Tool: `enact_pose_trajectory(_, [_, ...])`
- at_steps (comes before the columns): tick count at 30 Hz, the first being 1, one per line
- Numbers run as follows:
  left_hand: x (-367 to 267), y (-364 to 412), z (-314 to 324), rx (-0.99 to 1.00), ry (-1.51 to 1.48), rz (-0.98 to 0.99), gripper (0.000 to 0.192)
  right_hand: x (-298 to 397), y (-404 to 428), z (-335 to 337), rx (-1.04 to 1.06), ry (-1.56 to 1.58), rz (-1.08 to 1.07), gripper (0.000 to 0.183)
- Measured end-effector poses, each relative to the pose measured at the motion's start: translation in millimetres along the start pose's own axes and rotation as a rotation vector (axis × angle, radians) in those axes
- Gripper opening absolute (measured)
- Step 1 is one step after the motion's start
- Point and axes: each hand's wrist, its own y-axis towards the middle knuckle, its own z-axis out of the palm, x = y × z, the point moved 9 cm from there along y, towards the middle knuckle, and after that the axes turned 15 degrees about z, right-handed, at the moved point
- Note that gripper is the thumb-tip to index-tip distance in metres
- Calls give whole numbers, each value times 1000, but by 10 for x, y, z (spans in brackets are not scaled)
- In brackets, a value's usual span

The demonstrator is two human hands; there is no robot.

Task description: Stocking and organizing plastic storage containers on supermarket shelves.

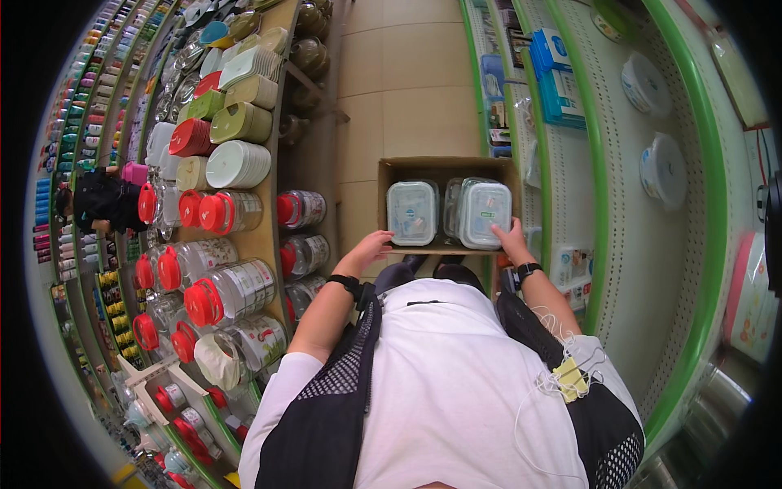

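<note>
An open cardboard box [449, 250] is in front of my legs. Inside it, two groups of clear rectangular food containers lie side by side, a left container [413, 213] and a right stack [486, 214] with clear lids. My left hand [374, 246] is at the box's near left corner, its fingers over the rim. At the near right corner, my right hand [513, 238] grips the box's side, and its thumb rests by the right stack's lid. Whether the floor bears the box is hidden.
On the left, a wooden shelf [269, 131] carries stacked bowls [238, 164] and red-lidded plastic jars [229, 292]. To the right, green-edged metal shelving [602, 183] holds blue packs [559, 91] and round lidded containers [663, 171]. Another person [107, 198] is beyond the left shelves. Ahead runs a tiled aisle [415, 73].
</note>
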Motion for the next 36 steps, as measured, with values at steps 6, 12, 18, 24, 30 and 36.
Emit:
enact_pose_trajectory(6, [157,-67,-124,-16,24,-21,40,225,-42,248,65,18,-150,63])
enact_pose_trajectory(12, [313,-214,-206,-33,8,-24,42,294,-99,1326,339,-54,-101,55])
enact_pose_trajectory(18, [302,-419,-308,-48,-57,-6,43,414,-212,2067,359,-248,-230,62])
enact_pose_trajectory(24, [269,-551,-452,-47,-139,21,43,510,-251,2361,350,-493,-207,67])
enact_pose_trajectory(30, [168,-502,-487,13,-123,37,43,510,-257,2160,396,-707,-165,53])
enact_pose_trajectory(36, [-110,-259,-321,111,-97,86,36,461,-475,1360,284,-275,-54,36])
